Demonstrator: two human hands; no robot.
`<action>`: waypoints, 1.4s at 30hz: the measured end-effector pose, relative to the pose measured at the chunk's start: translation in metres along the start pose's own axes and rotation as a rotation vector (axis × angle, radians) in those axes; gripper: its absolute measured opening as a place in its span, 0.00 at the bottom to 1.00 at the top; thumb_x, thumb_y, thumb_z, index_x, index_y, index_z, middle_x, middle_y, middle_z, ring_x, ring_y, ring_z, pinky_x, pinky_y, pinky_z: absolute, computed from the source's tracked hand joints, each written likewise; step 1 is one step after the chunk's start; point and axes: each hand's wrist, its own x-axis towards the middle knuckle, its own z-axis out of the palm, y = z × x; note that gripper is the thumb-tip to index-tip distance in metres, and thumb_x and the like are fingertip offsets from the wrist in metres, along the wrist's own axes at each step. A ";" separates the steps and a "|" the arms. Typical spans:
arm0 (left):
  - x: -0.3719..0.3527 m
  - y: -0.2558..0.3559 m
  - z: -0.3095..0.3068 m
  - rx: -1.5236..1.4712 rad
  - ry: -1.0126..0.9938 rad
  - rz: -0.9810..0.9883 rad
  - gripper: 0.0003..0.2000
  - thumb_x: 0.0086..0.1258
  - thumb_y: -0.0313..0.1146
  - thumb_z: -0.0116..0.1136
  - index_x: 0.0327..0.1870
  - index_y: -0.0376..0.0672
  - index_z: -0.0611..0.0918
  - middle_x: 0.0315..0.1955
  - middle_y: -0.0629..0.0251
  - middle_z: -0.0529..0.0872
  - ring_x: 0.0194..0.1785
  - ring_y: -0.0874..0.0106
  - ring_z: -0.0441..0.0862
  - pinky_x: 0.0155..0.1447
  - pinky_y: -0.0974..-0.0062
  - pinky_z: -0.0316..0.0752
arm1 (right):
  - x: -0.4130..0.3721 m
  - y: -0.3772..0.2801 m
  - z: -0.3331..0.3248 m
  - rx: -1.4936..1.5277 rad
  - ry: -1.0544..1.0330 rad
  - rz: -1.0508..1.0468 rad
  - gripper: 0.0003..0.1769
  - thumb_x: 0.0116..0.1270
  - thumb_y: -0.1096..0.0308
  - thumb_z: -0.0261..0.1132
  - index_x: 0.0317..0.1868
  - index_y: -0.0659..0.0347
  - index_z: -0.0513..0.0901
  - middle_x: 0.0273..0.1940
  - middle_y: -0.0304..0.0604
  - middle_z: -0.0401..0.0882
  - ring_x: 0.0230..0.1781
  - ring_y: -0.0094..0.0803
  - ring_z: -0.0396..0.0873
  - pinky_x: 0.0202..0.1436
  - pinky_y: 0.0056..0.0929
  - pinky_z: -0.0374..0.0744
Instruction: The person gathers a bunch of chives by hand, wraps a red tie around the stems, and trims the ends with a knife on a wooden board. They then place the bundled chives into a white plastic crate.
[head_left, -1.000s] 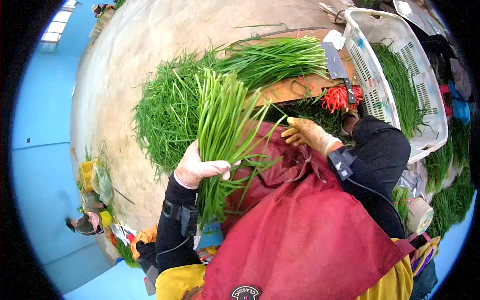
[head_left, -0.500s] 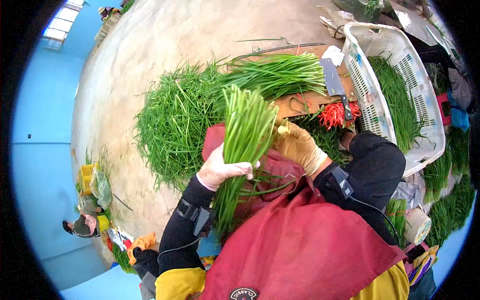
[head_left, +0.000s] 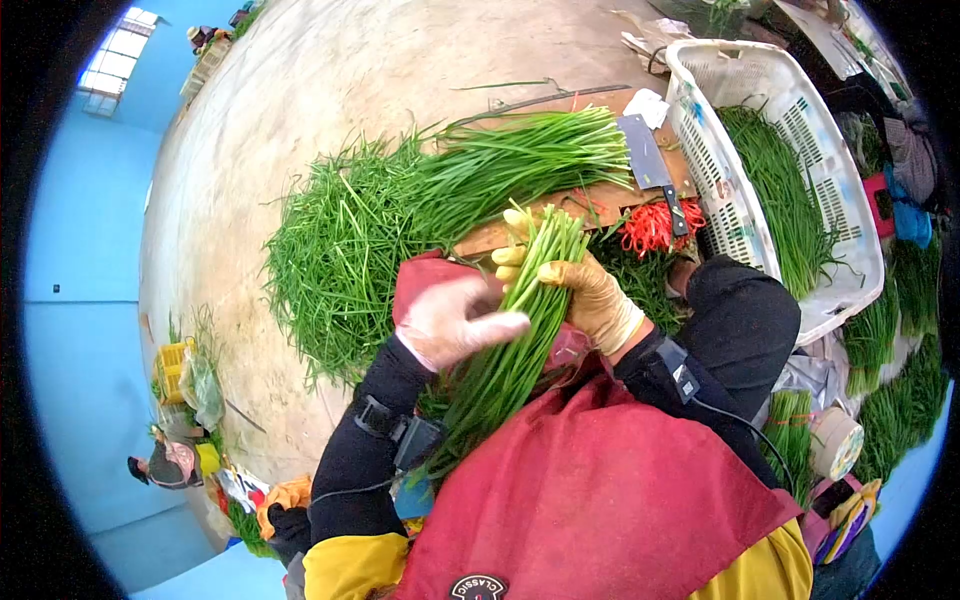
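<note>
A bunch of garlic chives (head_left: 530,320) slants over my lap, pale cut ends up and green leaves trailing toward my red apron. Wrapped round its upper part is my right hand (head_left: 590,295), in a yellowish glove. My left hand (head_left: 450,320), in a whitish glove, is just left of the stalks with thumb and fingers apart, slightly blurred. Beyond my hands, more chives (head_left: 530,160) lie side by side on a brown board (head_left: 490,238). A cleaver (head_left: 650,160) rests at the board's right end, near a heap of red ties (head_left: 655,228).
A loose pile of green leaves (head_left: 340,250) covers the floor at left. To the right stands a white plastic crate (head_left: 715,190) holding chives. Tied bunches (head_left: 790,430) and a round tub (head_left: 838,440) sit at lower right. Another person (head_left: 175,460) is at far left.
The chive bunch has passed from my left hand to my right and now leans to the right. My left hand has let go and opened beside it.
</note>
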 end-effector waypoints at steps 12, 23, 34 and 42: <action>0.038 0.026 -0.007 0.415 0.502 0.743 0.07 0.63 0.29 0.67 0.40 0.42 0.85 0.24 0.65 0.79 0.28 0.69 0.78 0.33 0.71 0.73 | -0.005 0.005 0.005 -0.103 0.104 -0.058 0.37 0.56 0.73 0.70 0.68 0.60 0.70 0.50 0.44 0.82 0.50 0.35 0.81 0.60 0.36 0.78; 0.048 -0.012 -0.078 0.551 0.404 0.139 0.12 0.67 0.36 0.63 0.45 0.39 0.85 0.41 0.60 0.87 0.45 0.65 0.84 0.52 0.67 0.78 | -0.009 0.002 0.014 -0.139 0.000 0.046 0.39 0.54 0.69 0.71 0.68 0.64 0.70 0.43 0.43 0.84 0.45 0.36 0.82 0.55 0.38 0.79; 0.053 0.031 -0.035 0.359 0.160 0.582 0.06 0.65 0.33 0.64 0.38 0.41 0.85 0.41 0.61 0.86 0.47 0.64 0.83 0.56 0.67 0.77 | -0.018 0.005 0.019 -0.197 0.073 0.068 0.20 0.56 0.72 0.72 0.48 0.67 0.80 0.42 0.46 0.84 0.42 0.39 0.84 0.53 0.42 0.82; 0.054 0.013 -0.066 0.454 0.598 0.353 0.12 0.67 0.39 0.61 0.39 0.37 0.83 0.37 0.54 0.86 0.44 0.63 0.84 0.51 0.66 0.77 | -0.026 0.000 0.033 -0.201 0.013 0.081 0.24 0.54 0.69 0.73 0.51 0.65 0.78 0.40 0.44 0.83 0.41 0.37 0.83 0.51 0.36 0.80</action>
